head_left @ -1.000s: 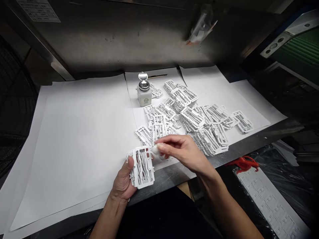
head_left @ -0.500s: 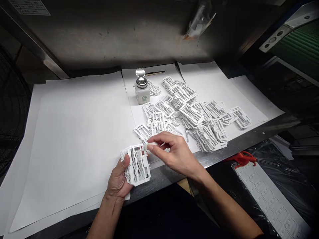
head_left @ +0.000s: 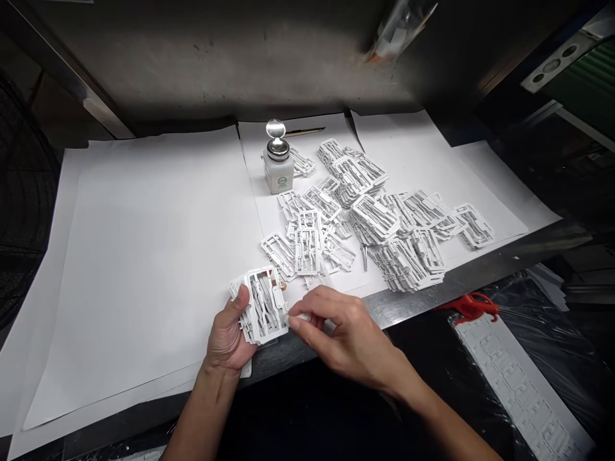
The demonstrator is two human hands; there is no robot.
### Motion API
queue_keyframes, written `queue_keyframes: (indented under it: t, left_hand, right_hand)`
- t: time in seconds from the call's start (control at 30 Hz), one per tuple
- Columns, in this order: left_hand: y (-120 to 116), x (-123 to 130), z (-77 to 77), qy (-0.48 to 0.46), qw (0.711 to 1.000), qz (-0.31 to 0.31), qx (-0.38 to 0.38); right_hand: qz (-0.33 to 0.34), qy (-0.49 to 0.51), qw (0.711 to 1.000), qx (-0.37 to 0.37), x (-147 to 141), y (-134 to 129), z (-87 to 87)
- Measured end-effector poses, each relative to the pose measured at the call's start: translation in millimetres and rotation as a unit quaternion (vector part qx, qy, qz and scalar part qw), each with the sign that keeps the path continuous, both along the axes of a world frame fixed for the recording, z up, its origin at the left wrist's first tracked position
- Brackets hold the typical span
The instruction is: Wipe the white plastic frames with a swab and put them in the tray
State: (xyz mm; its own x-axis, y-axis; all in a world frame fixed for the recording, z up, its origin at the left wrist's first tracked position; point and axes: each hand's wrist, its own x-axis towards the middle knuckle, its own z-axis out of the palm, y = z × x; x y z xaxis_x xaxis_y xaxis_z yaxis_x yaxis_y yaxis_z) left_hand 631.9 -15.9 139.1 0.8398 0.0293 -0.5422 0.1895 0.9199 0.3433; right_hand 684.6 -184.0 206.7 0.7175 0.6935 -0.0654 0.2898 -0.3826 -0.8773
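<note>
Gripping a small stack of white moulded plastic frames [head_left: 263, 306], the left hand [head_left: 225, 339] holds them tilted just above the near edge of the paper, its thumb pressed across the front and the other fingers hidden behind. The right hand [head_left: 348, 339] sits just beside the stack, with thumb and fingertips [head_left: 293, 323] drawn narrow around a small white wad [head_left: 298, 317], too small to tell exactly what it is.

Beyond the hands, a loose pile of matching frames [head_left: 379, 221] spreads over overlapping white paper sheets [head_left: 144, 269], some in tall stacks and some lying singly. A pair of metal tweezers [head_left: 364, 257] lies between the heaps. A white dispenser bottle [head_left: 277, 171] with a shiny metal pump top stands upright at the pile's far left.

The paper covers a steel bench whose bare edge [head_left: 408, 308] shows along the near side. Past that edge lie a red object [head_left: 468, 306] and a white embossed panel [head_left: 521, 390] on black plastic sheeting. A scuffed metal hood [head_left: 216, 57] closes off the far side, a dark mesh fan guard [head_left: 24, 192] stands at left, and green slats [head_left: 586, 70] show at upper right.
</note>
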Motion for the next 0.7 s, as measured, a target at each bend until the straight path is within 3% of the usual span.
queue_keyframes:
  t: [0.17, 0.3, 0.5, 0.7]
  left_hand:
    - [0.1, 1.8, 2.3, -0.011, 1.000, 0.000, 0.020]
    - [-1.6, 2.7, 3.9, -0.016, 0.999, 0.014, 0.033]
    - [-0.7, 2.3, 1.1, 0.011, 0.998, 0.022, 0.053]
    - [-5.7, 6.8, 4.7, 0.015, 0.996, 0.063, 0.054]
  right_hand:
    - [-0.019, 0.034, 0.999, 0.019, -9.2, -2.6, -2.6]
    - [0.004, 0.009, 0.999, 0.045, -10.6, 0.7, -8.1]
    - [-0.079, -0.035, 0.996, 0.006, -6.9, -5.1, -13.3]
    - [0.025, -0.048, 0.997, 0.062, -19.5, 11.9, -10.5]
